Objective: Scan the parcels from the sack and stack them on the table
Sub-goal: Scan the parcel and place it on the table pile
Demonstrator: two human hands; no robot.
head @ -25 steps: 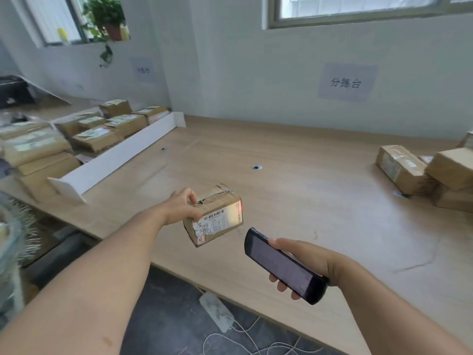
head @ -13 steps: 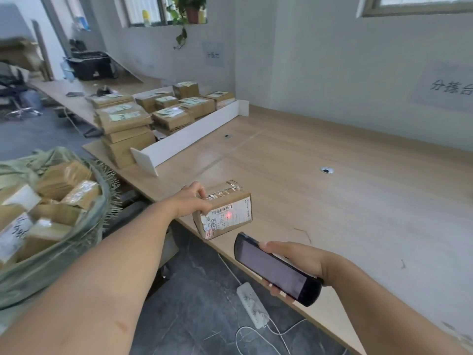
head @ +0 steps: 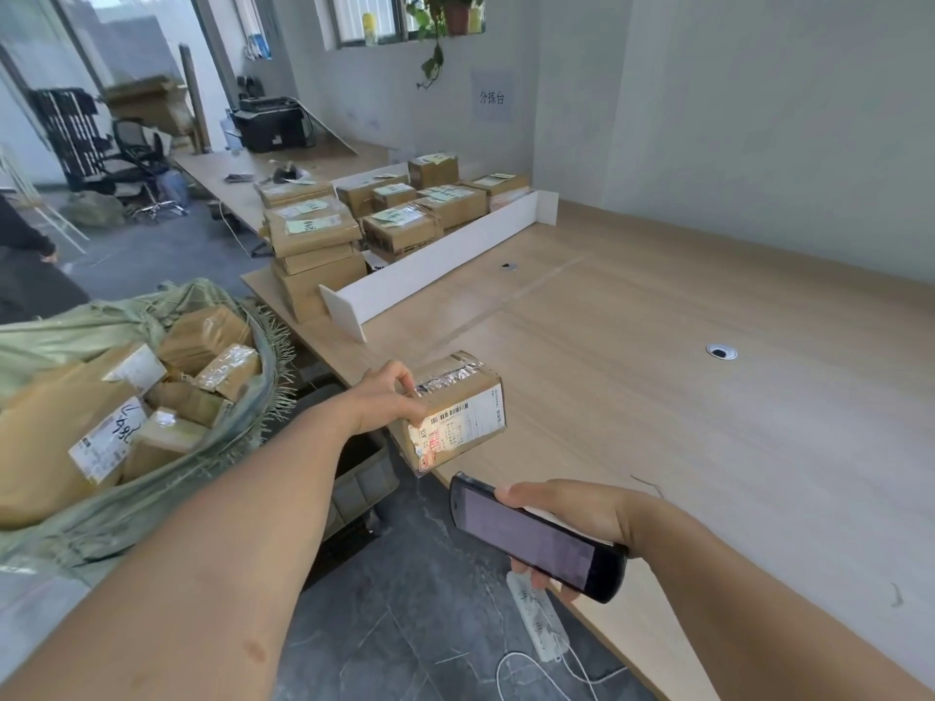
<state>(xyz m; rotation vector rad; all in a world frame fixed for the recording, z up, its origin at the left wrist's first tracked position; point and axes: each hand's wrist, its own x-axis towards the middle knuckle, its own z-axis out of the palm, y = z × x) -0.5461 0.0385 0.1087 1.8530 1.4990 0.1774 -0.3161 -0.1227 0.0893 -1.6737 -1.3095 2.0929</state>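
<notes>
My left hand (head: 387,397) grips a small brown cardboard parcel (head: 458,414) by its left end, holding it over the near edge of the wooden table (head: 683,397) with its white shipping label facing me. My right hand (head: 571,508) holds a black handheld scanner (head: 536,536) just below and right of the parcel, its dark screen up. A green woven sack (head: 152,478) full of several taped parcels sits at my left. Stacked parcels (head: 313,240) stand on the table behind a white divider (head: 430,265).
A power strip (head: 539,617) with white cables lies on the grey floor below the table edge. A dark bin (head: 362,478) sits under the table. An office chair (head: 136,164) and a black printer (head: 270,126) stand at the back left. A person's dark sleeve (head: 23,235) shows far left.
My view has swung left, bringing the sack and stacked parcels into sight. The red scan dot seen on the label half a second ago is gone. Both hands keep their grips.
</notes>
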